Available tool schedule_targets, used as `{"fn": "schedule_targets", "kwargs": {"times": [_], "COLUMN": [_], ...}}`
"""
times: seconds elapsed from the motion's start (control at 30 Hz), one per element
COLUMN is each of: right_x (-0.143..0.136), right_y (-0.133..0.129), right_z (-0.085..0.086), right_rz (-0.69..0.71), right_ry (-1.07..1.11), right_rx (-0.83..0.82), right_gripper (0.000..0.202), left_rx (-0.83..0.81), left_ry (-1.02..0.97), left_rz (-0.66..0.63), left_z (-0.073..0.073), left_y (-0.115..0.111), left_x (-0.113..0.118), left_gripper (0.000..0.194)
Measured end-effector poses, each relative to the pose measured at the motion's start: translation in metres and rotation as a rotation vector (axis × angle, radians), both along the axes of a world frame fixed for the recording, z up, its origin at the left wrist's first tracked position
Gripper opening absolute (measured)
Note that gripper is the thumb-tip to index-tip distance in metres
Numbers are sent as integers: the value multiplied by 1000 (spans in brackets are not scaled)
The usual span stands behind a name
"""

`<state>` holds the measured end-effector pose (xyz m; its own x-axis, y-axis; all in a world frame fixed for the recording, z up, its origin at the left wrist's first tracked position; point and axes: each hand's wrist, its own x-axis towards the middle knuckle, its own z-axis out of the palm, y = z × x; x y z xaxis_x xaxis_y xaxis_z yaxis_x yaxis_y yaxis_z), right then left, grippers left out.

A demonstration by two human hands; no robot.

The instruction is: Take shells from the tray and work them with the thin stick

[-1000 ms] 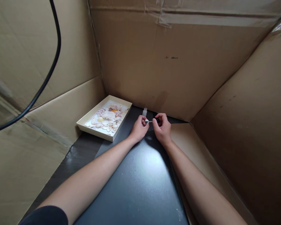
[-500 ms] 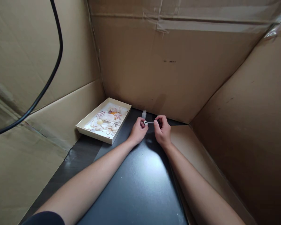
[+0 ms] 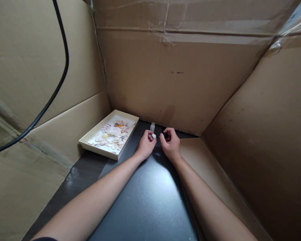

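My left hand [image 3: 145,144] pinches a small white shell [image 3: 154,136] between thumb and fingers. Just to its right is my right hand [image 3: 171,142], its thumb and fingers curled together around a thin stick-like tool [image 3: 159,136]. Only a short tip of that tool shows, pointing toward the shell; the rest is hidden by the fingers. A small clear bottle [image 3: 152,127] stands upright right behind my left hand. To the left lies a shallow cream tray [image 3: 99,152] holding several pale shells [image 3: 112,137] and an orange one.
Under my forearms is a dark, glossy tabletop [image 3: 142,207]. Cardboard walls [image 3: 150,77] close in the back, left and right sides. A flat cardboard piece [image 3: 198,154] lies at the right, and a black cable [image 3: 65,67] hangs at upper left.
The thin tool between my hands, which reached the shell before, now shows only a short tip by my right fingers. The shell has turned its white face toward me. The view has tilted slightly.
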<state>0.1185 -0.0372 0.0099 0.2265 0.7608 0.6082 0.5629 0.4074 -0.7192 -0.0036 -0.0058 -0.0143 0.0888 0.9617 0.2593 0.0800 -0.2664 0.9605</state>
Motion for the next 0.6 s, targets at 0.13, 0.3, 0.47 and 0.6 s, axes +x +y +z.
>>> {"fn": "schedule_targets", "kwargs": {"times": [0.13,0.3,0.47,0.6], "right_x": [0,-1,1,1], "right_y": [0,2,3,3], "right_z": [1,0,-2,-2], "right_rz": [22,20,41,15], "right_ry": [17,24,66,71], "right_rx": [-7,-22,-14,-25], "right_gripper": [14,14,13,15], "left_rx": [0,-13,-15,-25], "left_ry": [-39,-43,-49,-48], "left_rz": [-19,-24,-32,-26], "left_z": [1,1,3,3], "left_y": [-1,-1,-3,-3], "left_x": [0,0,0,0], "left_gripper": [14,14,15,15]}}
